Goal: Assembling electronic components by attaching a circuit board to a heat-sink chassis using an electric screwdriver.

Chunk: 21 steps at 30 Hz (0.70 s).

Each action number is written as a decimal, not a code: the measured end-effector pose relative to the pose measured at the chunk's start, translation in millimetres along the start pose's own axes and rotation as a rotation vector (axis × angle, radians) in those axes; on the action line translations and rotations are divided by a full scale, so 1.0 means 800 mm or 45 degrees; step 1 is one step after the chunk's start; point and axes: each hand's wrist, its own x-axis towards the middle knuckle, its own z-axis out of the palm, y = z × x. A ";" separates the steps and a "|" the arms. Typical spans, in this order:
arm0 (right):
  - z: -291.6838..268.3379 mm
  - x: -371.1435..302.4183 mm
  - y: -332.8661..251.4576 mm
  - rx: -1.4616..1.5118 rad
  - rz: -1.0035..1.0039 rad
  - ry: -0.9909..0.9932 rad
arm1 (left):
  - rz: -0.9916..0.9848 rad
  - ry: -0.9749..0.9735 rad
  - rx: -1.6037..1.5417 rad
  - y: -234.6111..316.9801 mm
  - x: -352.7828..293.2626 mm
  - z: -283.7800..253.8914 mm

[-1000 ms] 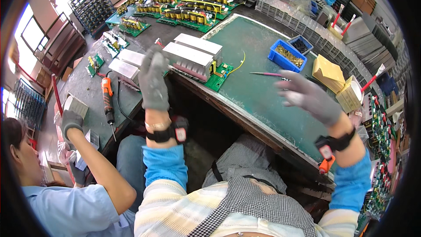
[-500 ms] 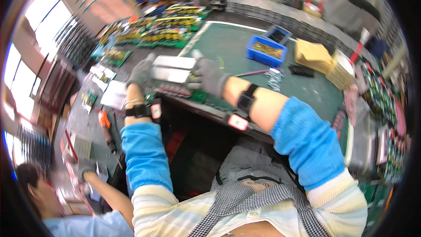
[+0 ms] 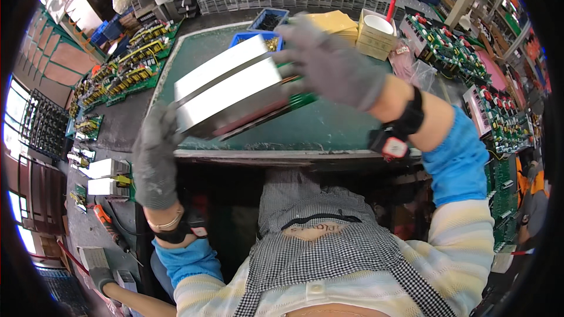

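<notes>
Between my two gloved hands, tilted above the green work mat [image 3: 247, 135], is a circuit board assembly [image 3: 232, 97] with two long, bright silver metal blocks on top. Its left end rests in the grip of my left hand [image 3: 157, 155], whose fingers curl round the near corner. My right hand [image 3: 338, 61] grips the far right end, the fingers spread over the edge, slightly smeared by motion. A strip of green board [image 3: 301, 101] shows below the metal at that end. The underside of the assembly is hidden.
Beyond the assembly stand a blue bin [image 3: 238, 39] of small brass-coloured parts and another blue bin [image 3: 270, 19] of dark pieces. Yellow sheets [image 3: 332, 22] and a carton [image 3: 376, 40] are at the back. An orange power screwdriver [image 3: 106, 221] lies left, near a co-worker's gloved hand [image 3: 101, 277].
Both hands have lifted the assembly off the bench edge and tilted it, right end higher. It is now nearer to me. The view has swung to the right.
</notes>
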 end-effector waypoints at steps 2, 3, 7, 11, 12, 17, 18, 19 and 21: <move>-0.024 -0.049 -0.033 -0.154 0.096 0.142 | -0.069 -0.159 -0.231 -0.014 -0.007 0.050; -0.034 -0.070 -0.041 -0.187 0.097 0.201 | -0.204 -0.157 -0.320 -0.023 -0.004 0.073; -0.080 -0.133 -0.048 -0.297 0.170 0.445 | -0.363 -0.233 -0.326 -0.050 -0.010 0.151; -0.126 -0.176 -0.023 -0.174 0.235 0.523 | -0.372 -0.423 -0.202 -0.065 -0.017 0.187; -0.135 -0.181 -0.018 -0.138 0.244 0.528 | -0.393 -0.429 -0.172 -0.068 -0.017 0.190; -0.158 -0.181 -0.022 -0.120 0.363 0.479 | -0.466 -0.612 0.077 -0.061 0.018 0.154; -0.160 -0.179 -0.027 -0.200 0.424 0.504 | -0.366 -0.564 0.225 -0.058 0.039 0.141; -0.161 -0.177 -0.032 -0.283 0.448 0.494 | -0.268 -0.519 0.376 -0.056 0.066 0.130; -0.162 -0.176 -0.043 -0.509 0.475 0.488 | -0.063 -0.626 0.673 -0.064 0.114 0.123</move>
